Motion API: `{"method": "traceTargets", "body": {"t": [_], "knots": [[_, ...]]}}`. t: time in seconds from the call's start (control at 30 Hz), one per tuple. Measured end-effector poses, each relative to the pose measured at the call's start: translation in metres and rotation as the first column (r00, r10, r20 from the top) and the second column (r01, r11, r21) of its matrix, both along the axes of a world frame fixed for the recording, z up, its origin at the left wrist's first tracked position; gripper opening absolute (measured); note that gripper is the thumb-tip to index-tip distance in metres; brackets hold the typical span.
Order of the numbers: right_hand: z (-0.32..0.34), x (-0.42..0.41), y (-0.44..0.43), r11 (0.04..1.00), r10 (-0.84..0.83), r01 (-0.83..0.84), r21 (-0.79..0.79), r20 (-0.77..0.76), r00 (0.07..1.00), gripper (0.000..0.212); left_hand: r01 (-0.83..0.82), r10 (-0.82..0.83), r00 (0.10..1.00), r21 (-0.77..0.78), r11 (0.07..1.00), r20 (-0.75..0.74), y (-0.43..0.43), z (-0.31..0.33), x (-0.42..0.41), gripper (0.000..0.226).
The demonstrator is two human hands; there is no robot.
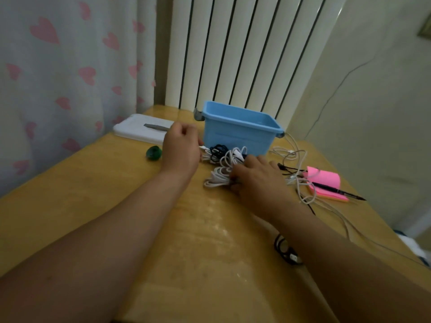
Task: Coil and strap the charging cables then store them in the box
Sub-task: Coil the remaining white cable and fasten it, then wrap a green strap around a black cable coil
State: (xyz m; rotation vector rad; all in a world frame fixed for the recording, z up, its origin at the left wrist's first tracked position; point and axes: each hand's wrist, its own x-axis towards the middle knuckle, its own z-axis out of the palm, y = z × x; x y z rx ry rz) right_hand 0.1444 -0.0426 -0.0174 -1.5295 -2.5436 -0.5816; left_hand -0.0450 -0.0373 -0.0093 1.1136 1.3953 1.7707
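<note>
On the tabletop (140,229) the right hand (255,180) closes its grip over the tangled white cables (221,176). The left hand (180,148) seems to pinch a plug end (203,148). They look light and floppy, best gathered loop by loop. The blue box (240,130) stands just behind.

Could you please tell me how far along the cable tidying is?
Barely begun. Done: the blue box stands open, no cable visible inside. In hand: left hand pinches a white end of the tangled cables, right hand grips their loops. Left: loose cables by the pink notes, plus all strapping and storing.
</note>
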Motion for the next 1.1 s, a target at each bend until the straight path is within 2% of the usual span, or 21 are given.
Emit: {"method": "traceTargets", "body": {"t": [0.07, 0.13, 0.2, 0.3, 0.37, 0.47, 0.57, 0.67, 0.73, 0.83, 0.93, 1.0, 1.07, 1.1], "knots": [[0.004, 0.010, 0.005, 0.996, -0.024, 0.020, -0.090, -0.051, 0.998, 0.034, 0.032, -0.032, 0.998, 0.006, 0.999, -0.056, -0.002, -0.002, 0.005, 0.019], [0.013, 0.019, 0.004, 0.982, -0.002, -0.046, -0.183, -0.252, 0.968, 0.035, 0.049, -0.045, 0.992, 0.026, 0.998, -0.119, -0.005, -0.001, 0.007, 0.020], [0.025, 0.041, 0.000, 0.988, -0.012, -0.058, -0.142, -0.453, 0.892, 0.028, 0.071, -0.061, 0.981, 0.050, 0.996, -0.182, -0.006, -0.002, 0.012, 0.020], [0.034, 0.092, -0.009, 0.989, -0.114, 0.039, -0.144, -0.565, 0.817, 0.016, 0.114, -0.093, 0.960, 0.067, 0.991, -0.265, -0.009, -0.006, 0.018, 0.021], [0.030, 0.123, -0.018, 0.972, -0.196, 0.080, -0.223, -0.568, 0.800, 0.010, 0.158, -0.127, 0.939, 0.072, 0.985, -0.320, -0.011, -0.010, 0.024, 0.020], [0.016, 0.151, -0.034, 0.943, -0.235, 0.054, -0.327, -0.545, 0.805, 0.010, 0.239, -0.184, 0.889, 0.083, 0.967, -0.420, -0.019, -0.016, 0.036, 0.019], [0.009, 0.158, -0.051, 0.924, -0.194, -0.009, -0.383, -0.490, 0.850, 0.018, 0.331, -0.259, 0.812, 0.046, 0.943, -0.522, -0.031, -0.020, 0.050, 0.020], [0.003, 0.154, -0.049, 0.888, -0.169, 0.001, -0.459, -0.324, 0.931, 0.025, 0.416, -0.341, 0.736, -0.007, 0.909, -0.585, -0.042, -0.022, 0.067, 0.020], [-0.003, 0.150, -0.043, 0.884, -0.162, 0.036, -0.466, -0.232, 0.959, 0.018, 0.459, -0.396, 0.694, -0.055, 0.887, -0.601, -0.047, -0.021, 0.079, 0.019], [-0.004, 0.149, -0.038, 0.893, -0.163, 0.022, -0.449, -0.279, 0.946, 0.010, 0.517, -0.494, 0.605, -0.164, 0.840, -0.624, -0.052, -0.019, 0.094, 0.018], [0.003, 0.148, -0.043, 0.923, -0.152, -0.069, -0.379, -0.522, 0.839, 0.008, 0.516, -0.520, 0.481, -0.252, 0.819, -0.706, -0.053, -0.016, 0.109, 0.017], [0.013, 0.142, -0.045, 0.936, -0.108, -0.164, -0.311, -0.697, 0.708, 0.008, 0.516, -0.537, 0.448, -0.284, 0.808, -0.714, -0.052, -0.013, 0.118, 0.015], [0.026, 0.134, -0.043, 0.930, -0.078, -0.256, -0.263, -0.823, 0.562, 0.006, 0.554, -0.571, 0.492, -0.269, 0.788, -0.657, -0.049, -0.007, 0.123, 0.013], [0.031, 0.129, -0.040, 0.931, -0.072, -0.278, -0.238, -0.864, 0.499, 0.004, 0.577, -0.593, 0.547, -0.248, 0.778, -0.591, -0.048, -0.002, 0.122, 0.015]]}}
